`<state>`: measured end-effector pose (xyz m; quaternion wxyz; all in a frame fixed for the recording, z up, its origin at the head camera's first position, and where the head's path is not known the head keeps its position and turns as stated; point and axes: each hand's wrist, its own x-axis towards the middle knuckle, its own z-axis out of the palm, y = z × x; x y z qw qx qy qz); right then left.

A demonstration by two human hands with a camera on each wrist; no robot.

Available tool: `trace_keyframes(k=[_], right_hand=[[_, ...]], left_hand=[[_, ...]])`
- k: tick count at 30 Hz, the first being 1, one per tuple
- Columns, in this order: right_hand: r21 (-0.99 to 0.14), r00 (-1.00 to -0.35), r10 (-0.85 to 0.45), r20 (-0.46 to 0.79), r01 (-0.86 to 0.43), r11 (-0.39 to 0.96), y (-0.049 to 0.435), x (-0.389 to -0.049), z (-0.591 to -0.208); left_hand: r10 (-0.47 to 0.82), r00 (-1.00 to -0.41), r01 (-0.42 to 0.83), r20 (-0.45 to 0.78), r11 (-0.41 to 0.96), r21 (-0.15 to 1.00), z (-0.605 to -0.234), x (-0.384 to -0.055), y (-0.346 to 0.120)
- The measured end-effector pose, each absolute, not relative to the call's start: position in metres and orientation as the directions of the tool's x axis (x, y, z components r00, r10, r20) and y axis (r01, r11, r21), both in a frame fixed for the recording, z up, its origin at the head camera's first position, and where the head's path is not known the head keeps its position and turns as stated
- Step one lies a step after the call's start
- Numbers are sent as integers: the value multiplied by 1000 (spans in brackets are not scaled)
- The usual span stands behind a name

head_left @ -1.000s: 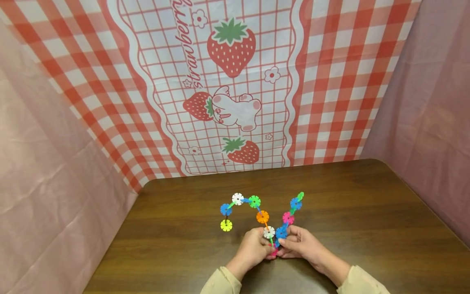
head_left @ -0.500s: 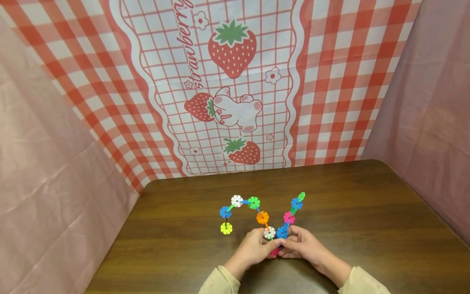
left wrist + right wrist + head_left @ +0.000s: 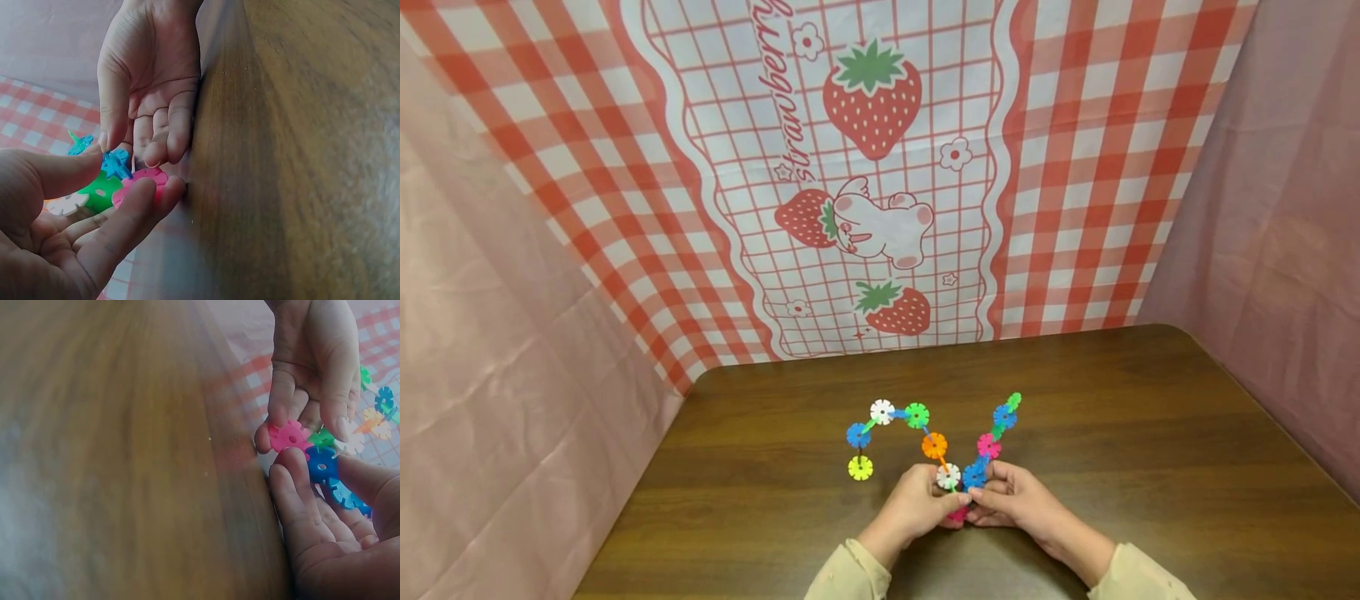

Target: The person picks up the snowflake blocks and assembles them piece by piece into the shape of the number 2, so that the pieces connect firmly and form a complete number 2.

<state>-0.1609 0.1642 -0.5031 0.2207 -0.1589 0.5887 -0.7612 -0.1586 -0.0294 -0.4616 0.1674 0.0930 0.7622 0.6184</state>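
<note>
Left hand (image 3: pixel 917 502) and right hand (image 3: pixel 1024 500), lower centre of frame, pinching the disc chain (image 3: pixel 928 442) near its pink disc (image 3: pixel 284 432), presumably to steady the bend there.

Two hands (image 3: pixel 913 500), two sleeves (image 3: pixel 852 573) — one table (image 3: pixel 752 467) — one disc chain (image 3: pixel 935 446).

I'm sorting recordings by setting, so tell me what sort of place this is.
Probably a curtained-off tabletop workspace: a brown wood-grain table stands before a red-and-white checked strawberry-print cloth, with pink fabric drapes at both sides. The wider room is out of view.
</note>
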Motion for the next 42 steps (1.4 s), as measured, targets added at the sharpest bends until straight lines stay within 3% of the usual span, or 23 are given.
trace_keyframes(k=[10, 16, 26, 32, 37, 42], right_hand=[[-985, -878, -471, -84, 144, -93, 166, -161, -497], [-993, -892, -438, -113, 113, 26, 168, -155, -492], [-950, -895, -443, -55, -89, 298, 172, -145, -488], [-864, -903, -429, 7, -221, 452, 172, -138, -484], [-708, -900, -417, 126, -376, 597, 172, -134, -478], [-549, -909, -380, 172, -408, 729, 171, -127, -469]], left_hand=[[391, -912, -18, -126, 269, 963, -458, -160, -33], [409, -894, -45, -182, 322, 946, -454, -160, -35], [451, -847, -159, -280, 289, 944, -457, -162, -34], [478, -818, -164, -321, 341, 926, -456, -166, -35], [506, -797, -140, -330, 377, 915, -453, -169, -35], [509, -792, -132, -336, 395, 909, -453, -169, -34]])
